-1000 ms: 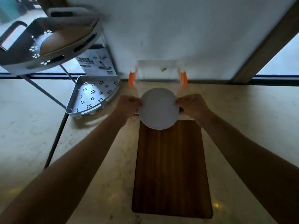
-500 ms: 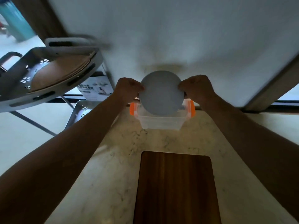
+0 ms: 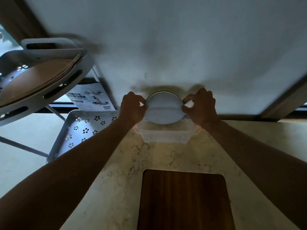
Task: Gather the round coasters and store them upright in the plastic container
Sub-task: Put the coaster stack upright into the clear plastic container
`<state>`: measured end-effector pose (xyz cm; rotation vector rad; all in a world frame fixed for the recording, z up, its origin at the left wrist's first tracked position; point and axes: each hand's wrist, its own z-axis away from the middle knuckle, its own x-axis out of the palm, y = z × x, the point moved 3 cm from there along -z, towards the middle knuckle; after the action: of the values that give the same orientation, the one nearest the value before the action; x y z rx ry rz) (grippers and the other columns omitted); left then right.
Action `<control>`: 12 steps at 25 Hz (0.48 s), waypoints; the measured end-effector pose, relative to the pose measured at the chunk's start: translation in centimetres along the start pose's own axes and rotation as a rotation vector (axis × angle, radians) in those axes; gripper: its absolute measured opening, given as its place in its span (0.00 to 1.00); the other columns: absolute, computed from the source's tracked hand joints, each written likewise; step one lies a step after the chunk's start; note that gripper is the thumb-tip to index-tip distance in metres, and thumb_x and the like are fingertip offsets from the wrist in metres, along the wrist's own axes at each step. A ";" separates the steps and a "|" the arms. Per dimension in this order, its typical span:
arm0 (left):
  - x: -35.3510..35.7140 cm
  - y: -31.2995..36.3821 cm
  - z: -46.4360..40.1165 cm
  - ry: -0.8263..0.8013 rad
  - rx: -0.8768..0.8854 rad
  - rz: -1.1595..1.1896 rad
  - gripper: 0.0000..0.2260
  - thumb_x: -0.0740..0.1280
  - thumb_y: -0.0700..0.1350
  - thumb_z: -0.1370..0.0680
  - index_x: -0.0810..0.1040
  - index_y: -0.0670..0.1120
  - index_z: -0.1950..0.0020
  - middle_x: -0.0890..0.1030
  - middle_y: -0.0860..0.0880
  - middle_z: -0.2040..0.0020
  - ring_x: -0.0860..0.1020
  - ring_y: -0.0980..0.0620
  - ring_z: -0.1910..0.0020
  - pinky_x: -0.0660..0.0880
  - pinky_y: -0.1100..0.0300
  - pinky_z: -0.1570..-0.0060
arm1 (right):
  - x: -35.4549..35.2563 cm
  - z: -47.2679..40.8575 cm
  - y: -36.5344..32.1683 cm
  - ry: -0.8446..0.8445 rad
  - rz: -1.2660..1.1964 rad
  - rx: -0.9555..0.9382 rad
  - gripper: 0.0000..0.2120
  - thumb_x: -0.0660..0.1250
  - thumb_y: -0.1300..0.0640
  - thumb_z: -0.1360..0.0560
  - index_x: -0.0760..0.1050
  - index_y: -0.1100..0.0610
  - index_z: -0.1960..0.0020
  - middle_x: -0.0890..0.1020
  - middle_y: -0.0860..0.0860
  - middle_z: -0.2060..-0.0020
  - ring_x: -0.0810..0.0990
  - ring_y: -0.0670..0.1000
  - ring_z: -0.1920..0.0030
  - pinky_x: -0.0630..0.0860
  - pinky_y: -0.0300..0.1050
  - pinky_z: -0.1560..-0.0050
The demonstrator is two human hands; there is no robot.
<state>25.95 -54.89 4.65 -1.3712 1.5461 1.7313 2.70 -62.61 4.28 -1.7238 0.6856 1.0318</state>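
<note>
Both hands, left [image 3: 131, 107] and right [image 3: 201, 107], are pinching the coasters [image 3: 163, 110] on edge between them, faces toward the wall, box [image 3: 164, 136] directly beneath.

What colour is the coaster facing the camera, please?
Pale grey-blue coaster, best seen in the head view.

Behind container [image 3: 163, 136]: wall [image 3: 166, 47] close, no passage.
Left: perforated tray [image 3: 79, 130] and rack shelf [image 3: 41, 83] crowd that side.
Front: bare countertop [image 3: 166, 156] up to the cutting board [image 3: 184, 200].
Right: countertop open.
</note>
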 end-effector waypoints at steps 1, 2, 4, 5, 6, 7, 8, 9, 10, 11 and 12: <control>0.4 -0.2 -0.1 -0.004 -0.004 -0.005 0.06 0.75 0.45 0.28 0.85 0.46 0.53 0.78 0.40 0.53 0.76 0.42 0.49 0.68 0.57 0.50 | 0.3 0.0 0.2 -0.007 0.007 0.010 0.09 0.73 0.51 0.30 0.83 0.51 0.51 0.75 0.58 0.51 0.71 0.62 0.46 0.67 0.51 0.48; 0.7 -0.4 -0.1 -0.008 -0.013 -0.003 0.06 0.75 0.46 0.28 0.85 0.46 0.53 0.76 0.41 0.53 0.76 0.41 0.49 0.69 0.56 0.50 | 0.6 -0.1 0.3 -0.015 0.014 0.015 0.09 0.73 0.51 0.30 0.83 0.51 0.50 0.74 0.58 0.50 0.71 0.62 0.46 0.66 0.50 0.49; 1.1 -0.7 -0.1 -0.001 -0.032 0.009 0.06 0.75 0.47 0.28 0.85 0.48 0.53 0.73 0.46 0.55 0.76 0.43 0.49 0.67 0.58 0.53 | 1.0 -0.2 0.6 -0.023 0.035 0.023 0.09 0.72 0.50 0.29 0.83 0.50 0.50 0.75 0.58 0.49 0.71 0.61 0.46 0.65 0.49 0.49; 1.3 -0.8 -0.1 0.011 -0.038 0.018 0.06 0.75 0.47 0.28 0.85 0.48 0.53 0.71 0.48 0.56 0.77 0.44 0.49 0.66 0.60 0.54 | 1.1 -0.2 0.7 -0.022 0.042 0.026 0.09 0.72 0.50 0.29 0.83 0.50 0.49 0.75 0.58 0.49 0.71 0.61 0.45 0.66 0.49 0.49; 1.5 -0.8 -0.1 0.023 -0.041 0.029 0.05 0.75 0.47 0.28 0.84 0.49 0.53 0.70 0.49 0.56 0.77 0.44 0.50 0.65 0.60 0.54 | 1.2 -0.2 0.7 -0.020 0.044 0.030 0.10 0.72 0.49 0.28 0.83 0.50 0.49 0.75 0.58 0.48 0.71 0.61 0.45 0.66 0.49 0.48; 1.6 -0.8 -0.1 0.035 -0.047 0.036 0.05 0.75 0.47 0.28 0.84 0.49 0.53 0.70 0.49 0.55 0.77 0.45 0.50 0.65 0.61 0.54 | 1.2 -0.4 0.7 -0.017 0.042 0.034 0.10 0.72 0.49 0.28 0.83 0.50 0.49 0.75 0.58 0.48 0.71 0.61 0.45 0.67 0.49 0.48; 1.7 -0.7 -0.2 0.044 -0.059 0.038 0.05 0.74 0.47 0.27 0.84 0.49 0.53 0.71 0.49 0.55 0.77 0.45 0.49 0.66 0.61 0.54 | 1.3 -0.5 0.6 -0.014 0.040 0.040 0.10 0.72 0.49 0.28 0.83 0.50 0.48 0.75 0.58 0.48 0.71 0.61 0.44 0.67 0.49 0.48; 1.8 -0.6 -0.4 0.055 -0.078 0.033 0.05 0.74 0.47 0.27 0.84 0.50 0.52 0.73 0.48 0.54 0.77 0.46 0.49 0.66 0.61 0.53 | 1.3 -0.6 0.6 -0.009 0.039 0.046 0.10 0.72 0.49 0.28 0.82 0.50 0.48 0.75 0.58 0.47 0.71 0.60 0.44 0.68 0.50 0.47; 1.8 -0.5 -0.5 0.066 -0.093 0.025 0.05 0.74 0.47 0.27 0.84 0.50 0.52 0.75 0.46 0.52 0.78 0.45 0.48 0.66 0.61 0.53 | 1.3 -0.7 0.6 0.000 0.036 0.050 0.10 0.72 0.49 0.28 0.83 0.51 0.48 0.76 0.58 0.47 0.71 0.60 0.44 0.68 0.49 0.47; 1.9 -0.4 -0.6 0.077 -0.101 0.018 0.06 0.74 0.47 0.27 0.84 0.50 0.52 0.77 0.45 0.50 0.78 0.45 0.48 0.66 0.61 0.53 | 1.3 -0.7 0.5 0.012 0.034 0.051 0.10 0.72 0.49 0.27 0.83 0.51 0.48 0.76 0.58 0.47 0.71 0.60 0.44 0.68 0.49 0.47; 2.0 -0.3 -0.6 0.085 -0.102 0.015 0.06 0.73 0.46 0.27 0.84 0.49 0.51 0.77 0.44 0.49 0.78 0.45 0.48 0.66 0.61 0.53 | 1.4 -0.7 0.4 0.023 0.035 0.052 0.10 0.72 0.50 0.27 0.83 0.51 0.47 0.76 0.59 0.47 0.71 0.60 0.44 0.68 0.49 0.47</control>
<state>25.61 -55.89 2.88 -1.5051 1.5352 1.8048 3.21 -63.38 3.00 -1.6866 0.7534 1.0115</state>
